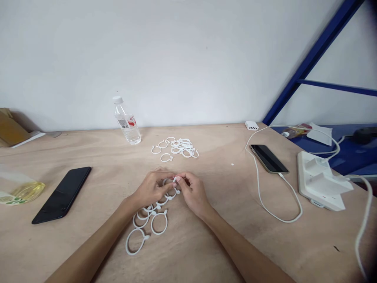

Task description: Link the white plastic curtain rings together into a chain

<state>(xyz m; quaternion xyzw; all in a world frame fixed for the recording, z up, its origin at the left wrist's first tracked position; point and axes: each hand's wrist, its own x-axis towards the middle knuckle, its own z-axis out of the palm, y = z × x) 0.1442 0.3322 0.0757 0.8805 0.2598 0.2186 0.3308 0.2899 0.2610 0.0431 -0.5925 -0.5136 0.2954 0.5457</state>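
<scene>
My left hand (151, 188) and my right hand (193, 192) meet over the middle of the wooden table. Between their fingertips is a white plastic curtain ring (174, 180), partly hidden by the fingers. The left thumb and fingers close around its left side, while the right thumb and index finger pinch its small end tab. Beneath and in front of the left hand, several similar rings lie in an overlapping row, the nearest being a single ring (127, 241). Farther back lies a loose heap of white rings (185, 148), with a few separate ones to its left.
A water bottle (127, 122) stands near the wall. One black phone (62, 195) lies at left, beside a clear bag with yellow contents (28, 192). At right are a charging phone (269, 158), its looping white cable (259, 192), a power strip (319, 184) and a charger block (251, 125).
</scene>
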